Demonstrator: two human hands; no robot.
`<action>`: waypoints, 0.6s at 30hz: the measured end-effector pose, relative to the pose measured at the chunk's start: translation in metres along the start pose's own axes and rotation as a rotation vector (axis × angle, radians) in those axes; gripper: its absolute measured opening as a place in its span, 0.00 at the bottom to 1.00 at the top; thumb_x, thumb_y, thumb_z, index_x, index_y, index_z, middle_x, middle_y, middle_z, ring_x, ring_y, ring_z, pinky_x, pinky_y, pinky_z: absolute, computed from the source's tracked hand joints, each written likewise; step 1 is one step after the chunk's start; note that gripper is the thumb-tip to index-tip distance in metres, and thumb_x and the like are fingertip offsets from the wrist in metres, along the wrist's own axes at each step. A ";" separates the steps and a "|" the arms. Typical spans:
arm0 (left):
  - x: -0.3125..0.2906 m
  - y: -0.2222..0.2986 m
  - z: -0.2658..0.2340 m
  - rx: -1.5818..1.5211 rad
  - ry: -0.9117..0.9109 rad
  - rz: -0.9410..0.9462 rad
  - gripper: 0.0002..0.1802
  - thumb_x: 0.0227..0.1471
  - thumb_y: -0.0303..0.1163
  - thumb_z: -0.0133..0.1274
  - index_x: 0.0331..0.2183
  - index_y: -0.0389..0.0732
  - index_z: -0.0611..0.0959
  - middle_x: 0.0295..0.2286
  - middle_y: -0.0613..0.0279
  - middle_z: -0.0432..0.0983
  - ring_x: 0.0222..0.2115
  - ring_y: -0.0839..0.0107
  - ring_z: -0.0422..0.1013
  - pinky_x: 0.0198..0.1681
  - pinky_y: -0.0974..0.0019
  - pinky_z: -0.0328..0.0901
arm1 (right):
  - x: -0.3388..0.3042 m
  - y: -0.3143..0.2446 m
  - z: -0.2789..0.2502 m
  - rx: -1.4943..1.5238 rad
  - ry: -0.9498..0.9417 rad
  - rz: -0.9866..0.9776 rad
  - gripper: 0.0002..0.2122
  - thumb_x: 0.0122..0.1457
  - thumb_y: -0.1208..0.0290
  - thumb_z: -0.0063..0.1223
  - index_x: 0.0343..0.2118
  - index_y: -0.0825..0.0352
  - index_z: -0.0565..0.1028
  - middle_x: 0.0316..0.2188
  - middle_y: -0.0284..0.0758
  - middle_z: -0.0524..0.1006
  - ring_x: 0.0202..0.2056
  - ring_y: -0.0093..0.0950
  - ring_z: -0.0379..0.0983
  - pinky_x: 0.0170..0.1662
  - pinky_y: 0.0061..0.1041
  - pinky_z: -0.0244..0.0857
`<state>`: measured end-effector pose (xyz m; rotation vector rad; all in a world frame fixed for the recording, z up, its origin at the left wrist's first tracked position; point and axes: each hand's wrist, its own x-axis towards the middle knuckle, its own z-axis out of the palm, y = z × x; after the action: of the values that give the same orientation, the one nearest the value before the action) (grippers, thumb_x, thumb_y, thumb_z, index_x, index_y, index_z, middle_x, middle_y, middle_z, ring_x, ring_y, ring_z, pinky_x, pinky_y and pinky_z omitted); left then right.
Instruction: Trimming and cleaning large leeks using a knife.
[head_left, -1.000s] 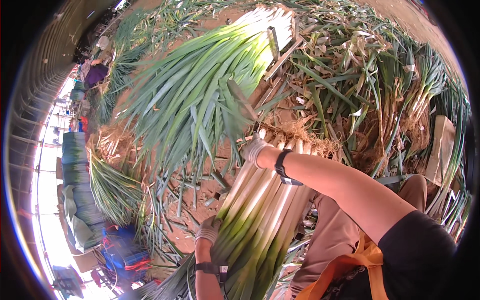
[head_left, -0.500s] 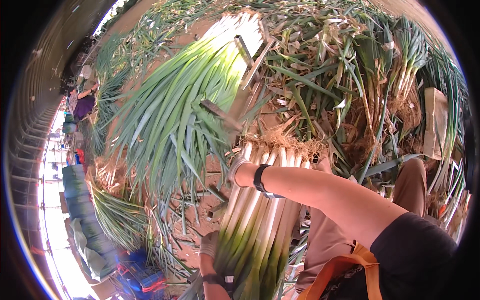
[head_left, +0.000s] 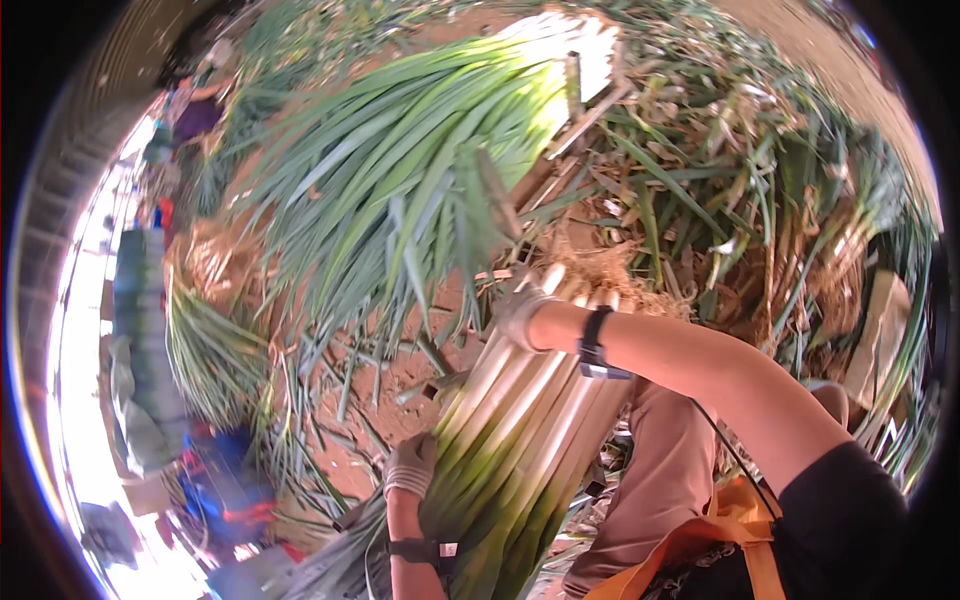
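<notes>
A row of leeks (head_left: 545, 400) lies in front of me, root ends away and green leaves toward me. Their pale roots (head_left: 600, 270) form a tangled fringe at the far end. Near those roots, my right hand (head_left: 520, 312), gloved and with a watch on its wrist, reaches across and is closed on the left-side shafts. Lower down, my left hand (head_left: 410, 465), also gloved, grips the left edge of the row where white turns green. Some fingers of both hands are hidden by the leeks and the gloves.
A big stack of trimmed leeks (head_left: 420, 160) lies beyond, against a wooden frame (head_left: 590, 115). Unpeeled leeks and cut leaves (head_left: 700, 180) cover the ground at right, beside a pale block (head_left: 880, 335). Another leek bunch (head_left: 215, 340) lies left. A person (head_left: 195, 115) is far left.
My view has turned, shifting the far stack rightward. My left hand sits slightly higher along the leeks, and the row slants more. My right hand stays by the root ends.
</notes>
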<state>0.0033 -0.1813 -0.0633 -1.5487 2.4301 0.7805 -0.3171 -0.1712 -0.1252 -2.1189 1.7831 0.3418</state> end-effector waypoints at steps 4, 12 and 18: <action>-0.021 0.019 -0.008 0.128 0.136 -0.042 0.17 0.44 0.44 0.50 0.33 0.43 0.80 0.29 0.50 0.76 0.31 0.52 0.72 0.36 0.55 0.65 | -0.036 -0.015 -0.032 -0.028 0.009 0.002 0.13 0.47 0.74 0.50 0.38 0.65 0.73 0.39 0.33 0.74 0.42 0.30 0.70 0.43 0.32 0.62; -0.014 0.012 -0.014 -0.102 -0.042 -0.104 0.22 0.40 0.47 0.54 0.35 0.42 0.80 0.30 0.47 0.75 0.34 0.53 0.71 0.39 0.59 0.64 | -0.036 -0.004 -0.002 -0.055 0.238 -0.059 0.11 0.49 0.73 0.45 0.38 0.62 0.71 0.40 0.33 0.74 0.43 0.31 0.70 0.44 0.30 0.62; -0.001 -0.002 -0.018 -0.075 -0.297 -0.009 0.26 0.44 0.49 0.52 0.41 0.41 0.78 0.35 0.44 0.74 0.39 0.52 0.70 0.43 0.60 0.62 | -0.002 0.006 -0.010 -0.027 0.083 -0.088 0.12 0.49 0.71 0.48 0.38 0.58 0.73 0.37 0.35 0.75 0.43 0.35 0.70 0.46 0.32 0.61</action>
<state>0.0082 -0.1901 -0.0481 -1.3546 2.2003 1.0292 -0.3238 -0.1745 -0.1164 -2.2529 1.7328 0.2603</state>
